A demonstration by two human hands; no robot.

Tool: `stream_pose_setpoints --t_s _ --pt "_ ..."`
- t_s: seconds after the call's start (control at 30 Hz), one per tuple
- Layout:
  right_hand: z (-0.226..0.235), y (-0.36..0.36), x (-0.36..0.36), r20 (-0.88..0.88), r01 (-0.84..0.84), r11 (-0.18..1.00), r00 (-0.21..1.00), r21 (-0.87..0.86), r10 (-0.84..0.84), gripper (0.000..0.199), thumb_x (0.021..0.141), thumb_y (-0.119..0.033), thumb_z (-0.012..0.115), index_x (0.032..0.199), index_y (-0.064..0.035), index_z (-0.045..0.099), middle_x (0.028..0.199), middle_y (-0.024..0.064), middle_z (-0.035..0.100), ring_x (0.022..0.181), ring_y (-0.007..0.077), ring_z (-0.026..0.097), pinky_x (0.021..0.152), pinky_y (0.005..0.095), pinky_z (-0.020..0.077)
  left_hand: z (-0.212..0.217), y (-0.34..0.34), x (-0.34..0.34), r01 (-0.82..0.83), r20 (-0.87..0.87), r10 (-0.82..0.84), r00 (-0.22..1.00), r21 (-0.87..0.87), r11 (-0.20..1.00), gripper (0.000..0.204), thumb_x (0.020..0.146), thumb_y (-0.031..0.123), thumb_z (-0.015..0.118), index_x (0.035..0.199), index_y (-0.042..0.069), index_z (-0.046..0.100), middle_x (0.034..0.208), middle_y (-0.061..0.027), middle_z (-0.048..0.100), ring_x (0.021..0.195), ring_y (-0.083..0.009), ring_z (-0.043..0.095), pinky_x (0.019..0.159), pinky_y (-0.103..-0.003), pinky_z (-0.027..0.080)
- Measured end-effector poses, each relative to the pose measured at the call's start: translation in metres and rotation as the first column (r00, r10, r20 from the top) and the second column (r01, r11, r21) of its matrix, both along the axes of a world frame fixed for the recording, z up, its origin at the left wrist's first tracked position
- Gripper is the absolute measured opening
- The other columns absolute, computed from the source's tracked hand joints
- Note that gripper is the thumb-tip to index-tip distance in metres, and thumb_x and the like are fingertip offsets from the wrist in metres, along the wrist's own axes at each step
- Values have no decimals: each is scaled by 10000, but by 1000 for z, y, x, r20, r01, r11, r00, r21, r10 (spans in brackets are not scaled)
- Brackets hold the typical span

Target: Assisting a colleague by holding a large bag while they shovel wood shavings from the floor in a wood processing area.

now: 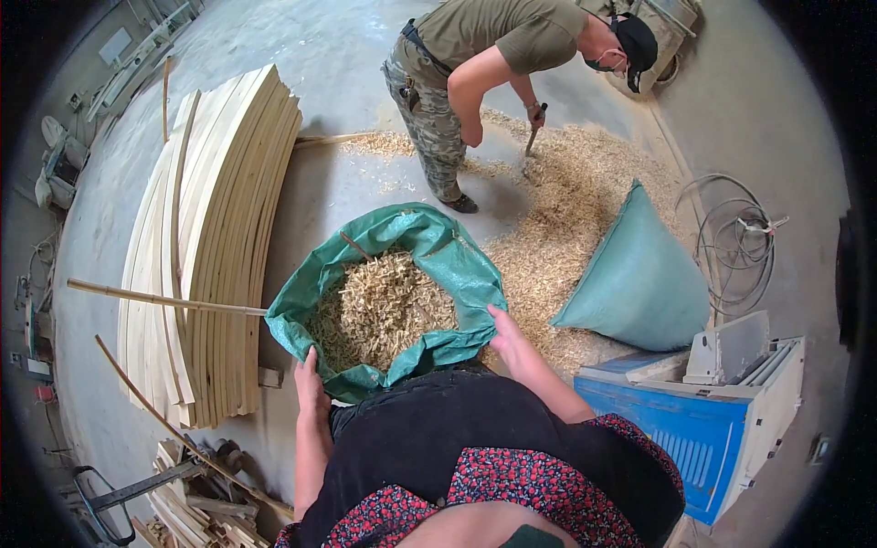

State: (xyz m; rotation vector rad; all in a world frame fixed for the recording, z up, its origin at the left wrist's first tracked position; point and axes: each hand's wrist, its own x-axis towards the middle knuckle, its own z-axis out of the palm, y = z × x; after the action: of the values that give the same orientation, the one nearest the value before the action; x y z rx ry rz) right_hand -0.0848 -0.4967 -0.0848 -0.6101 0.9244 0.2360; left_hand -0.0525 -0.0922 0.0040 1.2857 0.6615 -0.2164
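Before me stands a green woven sack (470,265), its mouth spread wide and rolled outward. Wood shavings (388,306) fill it nearly to the rim. My left hand (311,382) grips the near left edge of the sack, with the thumb over the fabric. At the near right edge, my right hand (505,331) pinches the rim in the same way. The fingers of both hands are partly hidden behind the fabric.
Beyond the sack a person (512,55) bends over a shavings pile (585,219), holding a dark-handled tool (533,137). A full green sack (639,274) leans at the right, near a blue machine (671,438) and coiled hose (740,242). Stacked boards (215,247) stand left, with long sticks (174,299) across.
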Motion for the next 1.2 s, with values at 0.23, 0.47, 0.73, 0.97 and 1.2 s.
stream_pose_setpoints --t_s 0.23,0.47,0.73,0.97,1.2 --pt "8 0 -1 25 -56 998 998 -41 57 446 990 -287 419 1348 -22 434 1330 143 529 1201 311 527 991 501 440 4 -1 -1 12 40 -11 999 -43 999 403 948 280 552 1236 1 508 1155 -90 577 1032 -234 575 896 -387 472" --pt "-3 -1 0 65 -30 1000 997 6 29 460 991 -289 417 1368 -25 411 1348 142 512 1213 308 517 991 503 441 -8 7 -1 -32 22 34 999 -114 993 407 951 353 546 1207 36 539 1105 -57 590 987 -195 569 883 -357 457" --pt "2 1 2 39 -17 1000 999 -10 17 464 985 -283 431 1379 -40 402 1360 134 502 1219 299 513 994 490 440 -3 6 -1 -114 11 116 993 -118 987 416 961 392 519 1186 44 552 1071 -41 592 946 -180 562 850 -340 453" --pt "1 -1 9 105 27 1000 994 -3 -27 447 985 -237 434 1373 -19 392 1362 164 491 1236 338 495 1030 532 401 -9 8 0 -110 49 115 992 -91 990 412 976 384 495 1188 35 553 1055 -29 594 936 -168 559 840 -329 450" --pt "-7 4 21 37 76 997 996 16 -76 452 986 -236 425 1378 -15 385 1377 171 475 1252 353 475 1042 550 379 -18 15 -1 -95 66 102 993 -96 991 439 963 409 510 1195 40 562 1082 -44 617 930 -194 590 839 -354 481"
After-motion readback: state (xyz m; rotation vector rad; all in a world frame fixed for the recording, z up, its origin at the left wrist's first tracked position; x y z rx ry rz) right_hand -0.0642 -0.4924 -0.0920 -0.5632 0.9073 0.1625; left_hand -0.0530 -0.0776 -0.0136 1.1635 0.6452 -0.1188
